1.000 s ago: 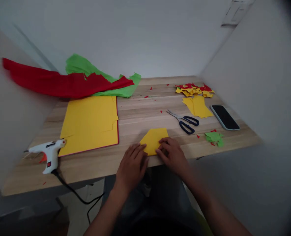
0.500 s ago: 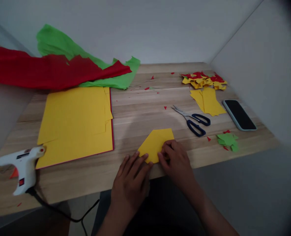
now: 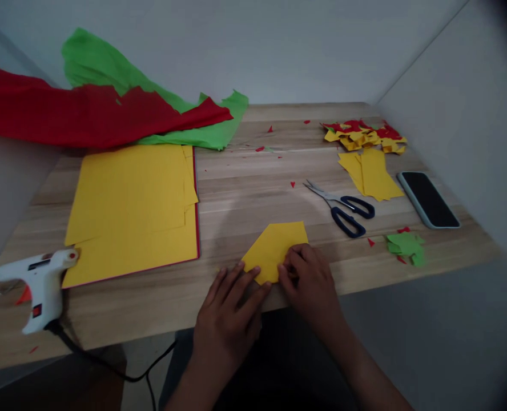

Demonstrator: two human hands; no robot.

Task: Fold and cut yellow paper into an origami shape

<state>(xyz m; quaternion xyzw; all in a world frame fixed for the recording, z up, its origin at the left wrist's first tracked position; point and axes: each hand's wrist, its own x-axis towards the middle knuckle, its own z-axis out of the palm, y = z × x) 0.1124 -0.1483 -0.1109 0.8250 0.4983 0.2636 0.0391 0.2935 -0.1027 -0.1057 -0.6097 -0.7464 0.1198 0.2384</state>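
Observation:
A small yellow piece of paper (image 3: 273,249) with slanted corners lies flat near the front edge of the table. My left hand (image 3: 230,314) rests at its lower left, palm down with fingers spread, the fingertips touching the paper's edge. On the right side, my right hand (image 3: 309,277) has its fingers curled in a pinch at the paper's lower right edge; the fingertips are partly hidden. Scissors (image 3: 341,208) with dark blue handles lie slightly open, beyond my right hand and apart from it.
Large yellow sheets (image 3: 133,211) lie at left beside a white glue gun (image 3: 43,288) with a black cord. Red (image 3: 108,117) and green crepe paper (image 3: 95,60) lie behind. At right are yellow strips (image 3: 373,174), cut paper pieces (image 3: 365,137), green scraps (image 3: 407,246) and a phone (image 3: 428,200).
The view has shifted slightly, moving the table things a little. Both hands stay at the yellow paper in nearly the same pose.

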